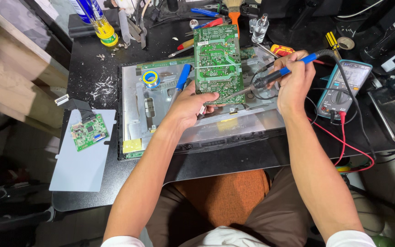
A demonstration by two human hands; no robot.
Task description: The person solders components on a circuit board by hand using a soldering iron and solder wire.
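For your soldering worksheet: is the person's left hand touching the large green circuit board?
Touching. The head view shows the left hand with fingers and thumb wrapped around the lower edge of the large green circuit board, propping it up.

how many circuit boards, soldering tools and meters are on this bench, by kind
green circuit boards: 2, the large one steadied by the left hand, and a small one on the grey sheet
blue-handled soldering irons: 1, in the right hand
teal multimeters: 1
solder spools: 1
total: 5

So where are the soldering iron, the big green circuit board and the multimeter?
blue-handled soldering iron [283,72], head view, on its grip.
large green circuit board [218,59], head view, its middle.
grey-and-teal multimeter [344,89], head view, on its dial.
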